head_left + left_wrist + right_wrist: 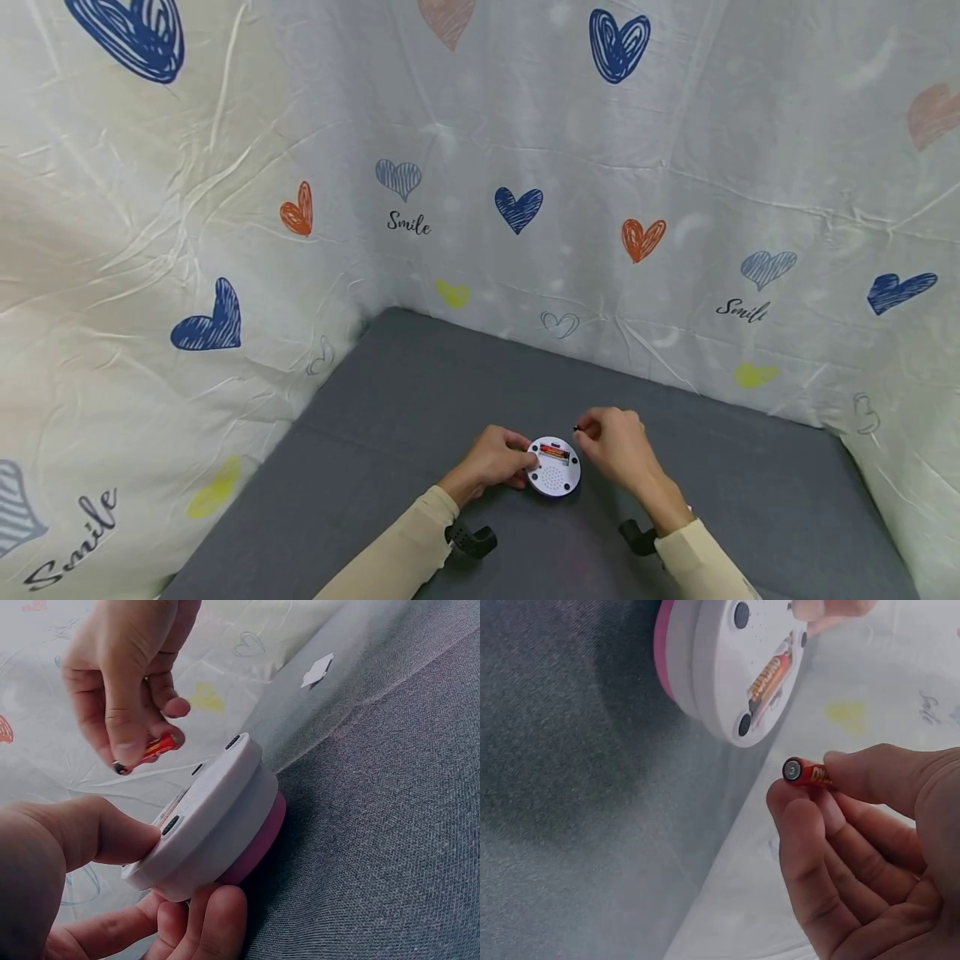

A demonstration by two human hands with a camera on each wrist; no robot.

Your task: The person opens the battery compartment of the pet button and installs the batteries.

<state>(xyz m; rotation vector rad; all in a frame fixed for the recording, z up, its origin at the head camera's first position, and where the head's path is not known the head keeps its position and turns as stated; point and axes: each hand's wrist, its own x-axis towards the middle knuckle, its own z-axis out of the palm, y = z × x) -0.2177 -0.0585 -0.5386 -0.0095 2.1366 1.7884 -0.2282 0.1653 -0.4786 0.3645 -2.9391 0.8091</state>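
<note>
A round white device with a pink lower rim is tilted up, its face with speaker holes and dark rubber feet showing. My left hand grips its edge, thumb on that face and fingers underneath. Inside the device's open compartment lies a red and orange battery. Off to the right, my right hand pinches another red battery between thumb and fingertips, apart from the device. One end of this battery faces the right wrist camera.
A dark grey cloth covers the table. In the left wrist view a small white piece lies on it. Pale curtains with printed hearts hang around the back and sides. Black wrist straps are on both arms.
</note>
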